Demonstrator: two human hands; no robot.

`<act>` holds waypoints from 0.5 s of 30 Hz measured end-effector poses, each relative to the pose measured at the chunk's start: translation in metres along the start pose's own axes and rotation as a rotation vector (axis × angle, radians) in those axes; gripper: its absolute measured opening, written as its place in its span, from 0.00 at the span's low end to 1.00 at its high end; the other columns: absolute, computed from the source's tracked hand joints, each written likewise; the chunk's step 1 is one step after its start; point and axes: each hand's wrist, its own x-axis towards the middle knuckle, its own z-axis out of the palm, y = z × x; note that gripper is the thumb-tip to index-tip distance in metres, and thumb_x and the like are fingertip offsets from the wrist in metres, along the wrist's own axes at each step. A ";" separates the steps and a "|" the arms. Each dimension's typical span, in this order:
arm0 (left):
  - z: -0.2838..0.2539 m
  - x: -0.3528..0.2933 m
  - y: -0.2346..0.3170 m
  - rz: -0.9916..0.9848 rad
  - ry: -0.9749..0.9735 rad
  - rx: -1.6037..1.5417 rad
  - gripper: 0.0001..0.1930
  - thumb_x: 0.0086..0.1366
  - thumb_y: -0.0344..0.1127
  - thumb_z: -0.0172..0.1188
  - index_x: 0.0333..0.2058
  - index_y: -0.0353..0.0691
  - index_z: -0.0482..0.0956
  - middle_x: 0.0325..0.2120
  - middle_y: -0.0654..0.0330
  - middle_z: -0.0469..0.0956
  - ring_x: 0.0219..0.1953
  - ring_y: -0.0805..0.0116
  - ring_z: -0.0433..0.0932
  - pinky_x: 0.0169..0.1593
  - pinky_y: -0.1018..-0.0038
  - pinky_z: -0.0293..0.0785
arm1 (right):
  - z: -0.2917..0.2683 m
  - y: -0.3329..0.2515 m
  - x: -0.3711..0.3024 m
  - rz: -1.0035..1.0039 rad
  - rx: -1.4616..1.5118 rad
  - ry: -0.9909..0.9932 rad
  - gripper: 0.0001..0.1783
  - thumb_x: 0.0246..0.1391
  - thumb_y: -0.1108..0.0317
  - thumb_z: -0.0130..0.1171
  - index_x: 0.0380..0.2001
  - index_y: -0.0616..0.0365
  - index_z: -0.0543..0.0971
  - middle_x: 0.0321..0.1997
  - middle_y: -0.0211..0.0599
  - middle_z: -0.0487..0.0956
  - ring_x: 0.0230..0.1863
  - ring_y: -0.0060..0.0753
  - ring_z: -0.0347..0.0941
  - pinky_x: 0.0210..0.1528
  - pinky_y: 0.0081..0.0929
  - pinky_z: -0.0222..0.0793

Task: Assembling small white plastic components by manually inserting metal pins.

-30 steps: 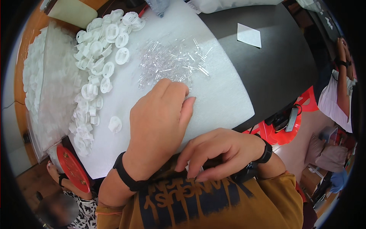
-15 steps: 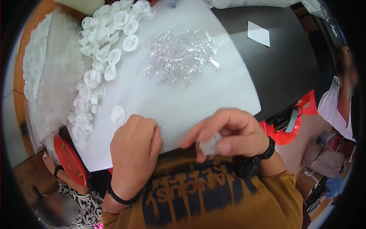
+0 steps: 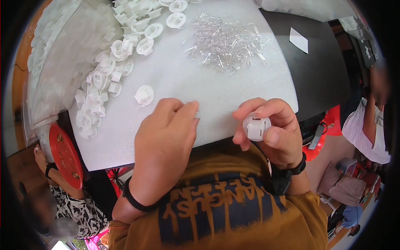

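Note:
My right hand grips a small white plastic housing with a round rim and narrow slots, held between fingers and thumb above the front edge of the white foam sheet. To its left, my left hand is closed over the sheet, index finger and thumb pressed together. A tiny shiny bit shows at those fingertips, too small to name. One loose white housing lies just beyond my left hand. Farther off is a heap of thin, shiny, clear-and-silver wire-legged pieces.
A long pile of white housings runs down the sheet's left side, beside a large clear bag of white parts. A red round tray is at the left, near another person's arm. A white card lies on the dark tabletop.
My right hand has risen and turned the white housing, so its slotted side now shows. My left hand has shifted, its fingertips now pointing away over the sheet. The whole view has shifted too.

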 end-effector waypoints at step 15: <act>-0.028 -0.019 -0.005 -0.028 0.064 -0.394 0.13 0.55 0.19 0.56 0.40 0.34 0.72 0.30 0.58 0.73 0.27 0.72 0.72 0.30 0.77 0.68 | 0.032 -0.008 0.002 0.118 0.027 -0.085 0.20 0.54 0.74 0.56 0.50 0.65 0.69 0.54 0.55 0.70 0.45 0.36 0.75 0.48 0.30 0.73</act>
